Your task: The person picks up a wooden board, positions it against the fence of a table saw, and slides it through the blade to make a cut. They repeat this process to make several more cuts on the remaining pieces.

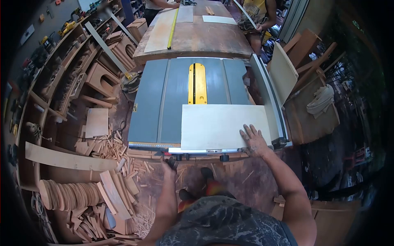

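Note:
A pale rectangular board (213,127) lies flat on the front right of the grey table saw top (150,102), its right end near the fence (269,96). My right hand (254,141) rests on the board near its front right corner, fingers spread and stretched out. Ahead of the board is the yellow insert plate (200,84) with its dark slot; I cannot make out a raised blade. Below the front rail, my left hand (169,164) is beside a small red part (166,153). Its fingers are in shadow and partly hidden.
Behind the saw stands a wooden table (197,41) with sheets and a yellow rule (172,30). Two people are at its far end, one holding a long strip. Wood offcuts (111,145) litter the left floor. A panel (283,74) leans beyond the fence.

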`<move>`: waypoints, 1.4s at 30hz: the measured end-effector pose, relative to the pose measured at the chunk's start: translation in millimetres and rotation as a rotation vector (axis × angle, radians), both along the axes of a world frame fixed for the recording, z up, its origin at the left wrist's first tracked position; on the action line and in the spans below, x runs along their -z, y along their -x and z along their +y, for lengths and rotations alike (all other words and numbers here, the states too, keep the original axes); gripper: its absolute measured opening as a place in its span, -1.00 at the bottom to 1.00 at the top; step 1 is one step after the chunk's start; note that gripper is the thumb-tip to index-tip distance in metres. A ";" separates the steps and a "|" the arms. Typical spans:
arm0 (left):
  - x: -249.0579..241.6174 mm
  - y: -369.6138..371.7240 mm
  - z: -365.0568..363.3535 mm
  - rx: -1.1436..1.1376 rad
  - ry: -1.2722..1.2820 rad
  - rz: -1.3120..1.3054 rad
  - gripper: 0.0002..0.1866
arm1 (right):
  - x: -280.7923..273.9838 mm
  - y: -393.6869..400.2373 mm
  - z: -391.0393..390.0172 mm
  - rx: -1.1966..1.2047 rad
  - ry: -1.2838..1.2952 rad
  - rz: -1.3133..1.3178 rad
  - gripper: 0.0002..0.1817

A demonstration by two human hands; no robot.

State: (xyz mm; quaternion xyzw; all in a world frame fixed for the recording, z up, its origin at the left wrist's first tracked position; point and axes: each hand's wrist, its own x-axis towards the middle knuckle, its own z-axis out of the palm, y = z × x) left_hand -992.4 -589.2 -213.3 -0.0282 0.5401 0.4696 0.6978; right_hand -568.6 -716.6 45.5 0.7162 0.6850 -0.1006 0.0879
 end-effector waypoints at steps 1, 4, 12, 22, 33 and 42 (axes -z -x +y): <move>-0.3 -5.1 11.2 -0.019 0.016 0.006 -0.51 | 3.1 -4.9 0.6 -0.037 -0.017 -0.006 0.00; -0.4 -10.6 21.8 0.137 0.001 0.067 -0.24 | 5.3 -17.4 1.4 -0.116 -0.025 0.013 0.02; 2.9 -21.0 36.1 0.026 -0.007 0.213 -0.07 | 13.1 -25.4 -2.2 -0.163 -0.110 0.029 -0.01; 10.2 -12.3 45.2 0.120 -0.122 0.286 -0.23 | 6.0 -23.4 -5.5 -0.125 -0.103 0.058 0.00; -20.8 -12.4 53.1 0.005 -0.051 0.107 -0.11 | 6.1 -19.8 -0.4 -0.147 -0.046 0.028 0.00; -21.9 25.5 28.1 0.112 -0.106 0.131 0.04 | 7.4 -29.5 19.0 -0.133 -0.037 0.032 -0.02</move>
